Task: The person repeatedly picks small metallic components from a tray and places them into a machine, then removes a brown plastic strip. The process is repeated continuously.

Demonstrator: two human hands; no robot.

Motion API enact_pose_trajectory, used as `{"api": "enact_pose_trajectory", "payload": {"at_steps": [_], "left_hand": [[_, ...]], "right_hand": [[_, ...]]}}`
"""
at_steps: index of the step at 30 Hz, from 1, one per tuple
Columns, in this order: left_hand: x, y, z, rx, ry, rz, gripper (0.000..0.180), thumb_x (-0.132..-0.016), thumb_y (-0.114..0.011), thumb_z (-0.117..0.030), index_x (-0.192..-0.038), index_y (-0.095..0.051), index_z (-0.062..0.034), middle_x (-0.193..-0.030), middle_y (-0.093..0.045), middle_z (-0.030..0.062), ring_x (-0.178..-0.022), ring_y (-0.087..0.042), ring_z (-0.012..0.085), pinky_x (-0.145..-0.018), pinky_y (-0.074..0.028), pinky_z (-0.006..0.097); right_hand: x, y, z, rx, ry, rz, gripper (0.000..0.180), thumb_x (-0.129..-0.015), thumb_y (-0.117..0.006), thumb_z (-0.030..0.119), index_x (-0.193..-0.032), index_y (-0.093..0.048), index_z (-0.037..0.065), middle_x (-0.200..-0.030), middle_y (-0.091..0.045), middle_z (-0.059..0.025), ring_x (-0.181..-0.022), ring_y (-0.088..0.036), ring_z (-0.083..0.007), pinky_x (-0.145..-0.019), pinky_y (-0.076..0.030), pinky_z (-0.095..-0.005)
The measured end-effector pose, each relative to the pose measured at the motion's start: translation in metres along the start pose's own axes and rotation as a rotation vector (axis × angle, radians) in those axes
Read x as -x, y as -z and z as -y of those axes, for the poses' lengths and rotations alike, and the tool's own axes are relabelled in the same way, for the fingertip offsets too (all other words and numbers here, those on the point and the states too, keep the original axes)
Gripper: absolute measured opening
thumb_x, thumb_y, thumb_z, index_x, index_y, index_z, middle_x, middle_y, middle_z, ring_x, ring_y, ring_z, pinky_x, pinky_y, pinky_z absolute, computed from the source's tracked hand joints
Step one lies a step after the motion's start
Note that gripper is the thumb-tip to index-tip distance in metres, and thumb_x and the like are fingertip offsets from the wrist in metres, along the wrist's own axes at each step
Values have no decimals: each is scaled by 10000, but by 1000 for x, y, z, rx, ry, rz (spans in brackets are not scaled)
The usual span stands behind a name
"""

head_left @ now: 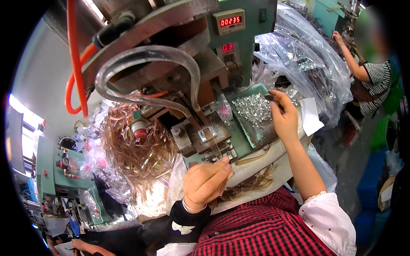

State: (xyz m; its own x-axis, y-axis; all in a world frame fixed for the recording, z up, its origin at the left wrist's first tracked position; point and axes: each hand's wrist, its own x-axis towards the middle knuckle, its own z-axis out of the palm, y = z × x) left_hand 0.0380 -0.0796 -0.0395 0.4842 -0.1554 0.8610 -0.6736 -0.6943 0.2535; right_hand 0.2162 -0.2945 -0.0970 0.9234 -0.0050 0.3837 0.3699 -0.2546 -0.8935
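Note:
My left hand (204, 181) is closed, pinching a clear, brownish plastic strip (215, 149) near its near end. The strip's far end lies in the metal die of the press (208, 135), where a small shiny piece sits. My right hand (285, 119) reaches over the right side of a green tray (244, 133) heaped with small shiny metal pieces (252, 109). Its thumb and forefinger are apart, and a dark cover or dark piece shows at the forefinger's tip. I see nothing else between those fingers.
A large pile of brownish strips (132, 145) lies left of the press, with more strips (252, 181) before me. A clear hose (147, 53) loops above the die. Plastic bags (303, 59) stand behind the tray. Another person (369, 81) works at the far right.

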Motion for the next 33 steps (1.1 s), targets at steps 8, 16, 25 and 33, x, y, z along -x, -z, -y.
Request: {"api": "enact_pose_trajectory", "payload": {"at_steps": [8,16,25,33], "left_hand": [[-4,-4,4,1,-14,3,293,-732,-830,-7,-1004,-721,-29,-990,-744,123,-686,-698,194,-564,-531,280],[34,42,-35,-155,147,19,328,-745,-814,-26,-1061,-726,-12,-1124,-734,183,-694,-654,213,-616,-533,291],[47,161,64,-1107,586,53,114,-788,-761,-83,-899,-743,-66,-894,-660,71,-877,-590,297,-784,-469,398],[118,123,133,-735,758,-141,111,-880,-703,-54,-986,-719,-24,-950,-675,109,-880,-654,294,-795,-513,356]], "right_hand": [[44,13,10,501,184,216,150,-770,-763,93,-903,-698,67,-889,-623,-105,-919,-590,-307,-802,-482,-413],[42,-8,-6,575,346,85,132,-762,-759,89,-846,-667,47,-847,-666,-112,-838,-641,-316,-740,-505,-417],[24,-26,13,148,128,64,138,-836,-707,31,-969,-683,6,-835,-695,-94,-760,-661,-191,-715,-511,-316],[46,-4,12,62,-16,15,124,-845,-711,12,-968,-729,12,-876,-706,-106,-811,-666,-213,-749,-511,-316]]}}
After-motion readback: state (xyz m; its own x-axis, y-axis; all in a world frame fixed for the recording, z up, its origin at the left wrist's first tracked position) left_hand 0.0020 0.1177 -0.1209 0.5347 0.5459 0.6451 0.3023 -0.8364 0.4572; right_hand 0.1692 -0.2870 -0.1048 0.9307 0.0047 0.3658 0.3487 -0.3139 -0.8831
